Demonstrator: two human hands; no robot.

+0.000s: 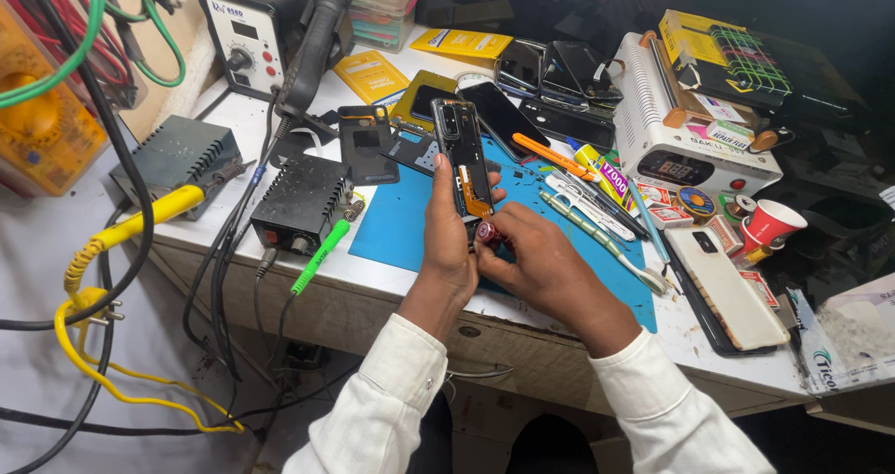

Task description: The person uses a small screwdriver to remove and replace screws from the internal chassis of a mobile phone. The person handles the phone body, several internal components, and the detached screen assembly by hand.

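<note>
Left hand grips the opened phone upright; right hand pinches a small maroon tool at its base

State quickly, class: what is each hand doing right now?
Left hand: closed around an opened phone, holding it upright.
Right hand: fingers pinching a small dark red tool at the phone's lower end.

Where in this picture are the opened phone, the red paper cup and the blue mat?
Opened phone (461, 148): head view, on its exposed inner frame above the left hand.
Red cup (770, 224): head view, on its outer wall.
Blue mat (396, 218): head view, on a bare patch at its left.
</note>
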